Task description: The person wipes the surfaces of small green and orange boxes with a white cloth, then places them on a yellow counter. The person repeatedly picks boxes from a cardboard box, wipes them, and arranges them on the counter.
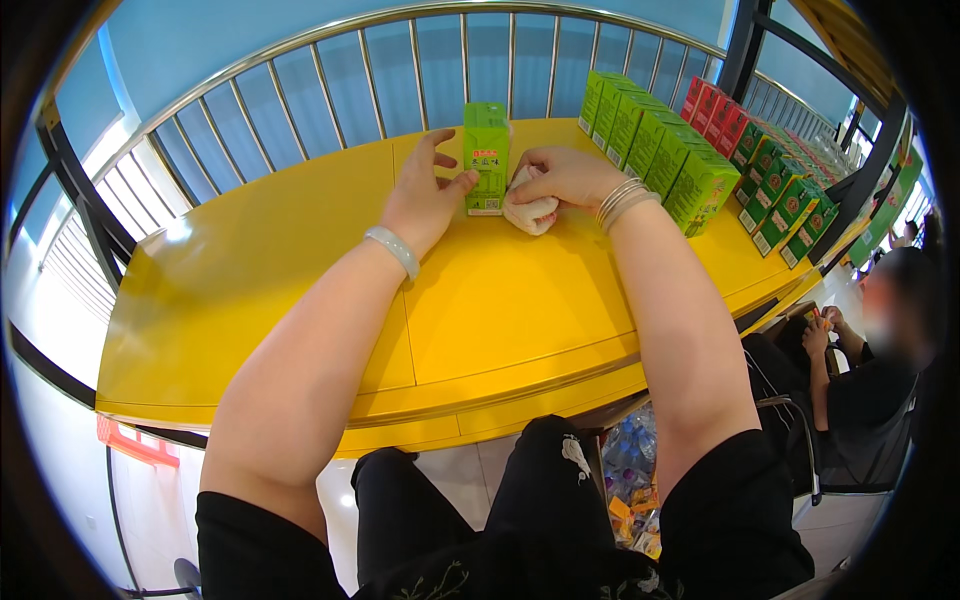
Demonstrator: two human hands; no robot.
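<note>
A green drink carton (486,157) bearing writing stands upright on the yellow table (517,300), between my two hands. My left hand (435,176) is at the carton's left side, fingers apart, with the thumb at its front edge; whether the thumb touches it I cannot tell. On the other side, my right hand (562,176) grips a crumpled whitish cloth (532,206) close beside the carton's right face. The cloth rests low, near the tabletop, and hides part of that side.
Rows of green cartons (649,142), red cartons (712,116) and dark green cartons (780,199) stand at the right. A metal railing (412,75) runs behind the table. A seated person (862,390) is at the right; a container of plastic bottles (630,450) is below.
</note>
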